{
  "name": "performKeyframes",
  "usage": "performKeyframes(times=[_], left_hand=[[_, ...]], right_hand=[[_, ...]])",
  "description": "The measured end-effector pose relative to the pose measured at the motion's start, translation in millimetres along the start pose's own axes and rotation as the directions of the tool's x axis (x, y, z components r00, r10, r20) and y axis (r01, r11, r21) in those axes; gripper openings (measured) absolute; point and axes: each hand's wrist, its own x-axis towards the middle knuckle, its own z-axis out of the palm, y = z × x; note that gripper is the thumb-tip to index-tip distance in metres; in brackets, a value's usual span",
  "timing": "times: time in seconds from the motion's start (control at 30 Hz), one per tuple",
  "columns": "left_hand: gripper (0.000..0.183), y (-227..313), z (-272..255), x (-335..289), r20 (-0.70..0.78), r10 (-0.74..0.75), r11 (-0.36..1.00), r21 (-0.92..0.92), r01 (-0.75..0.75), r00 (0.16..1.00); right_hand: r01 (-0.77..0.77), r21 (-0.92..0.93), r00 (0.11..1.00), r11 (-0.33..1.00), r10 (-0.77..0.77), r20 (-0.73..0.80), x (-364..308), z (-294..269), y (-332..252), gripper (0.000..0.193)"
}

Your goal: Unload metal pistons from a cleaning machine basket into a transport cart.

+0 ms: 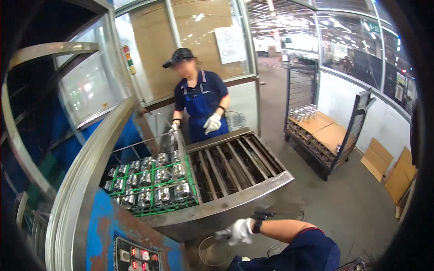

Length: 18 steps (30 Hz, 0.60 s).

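Observation:
My right hand (242,231), in a white glove with a dark wristband, is stretched to the left in front of the metal roller table (217,205). Its fingers are closed around a small dark grey object (223,234), blurred and too unclear to name. A thin cable loop (200,253) hangs just below it. Close above the wrist is a black handle-like piece (263,212). My left hand does not show. On the table's left part, a green wire basket (197,189) holds several rows of shiny metal parts (162,195).
Across the table stands a person (201,104) in a blue apron and white gloves, one hand at the basket's wire frame. A blue machine with a control panel (138,257) is at lower left. A wheeled rack (334,169) with metal parts and cardboard sheets (377,158) are at right.

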Motion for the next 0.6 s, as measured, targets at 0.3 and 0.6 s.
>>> performKeyframes(times=[0.3, 0.6], left_hand=[[0.03, 20.8, 11.1, 16.3, 0.131, -0.099, 0.995, 0.019, 0.097, 0.987], [0.031, 24.3, -6.2, 24.9, 0.046, -0.068, 0.989, 0.133, 0.061, 0.997]], right_hand=[[-0.596, -0.26, 0.798, 0.76, 0.595, -0.093, -24.2, 360.5, 386.0, 0.037], [-0.665, 0.003, 0.744, 0.747, 0.662, 0.089, -32.7, 290.7, 244.4, 0.052]])
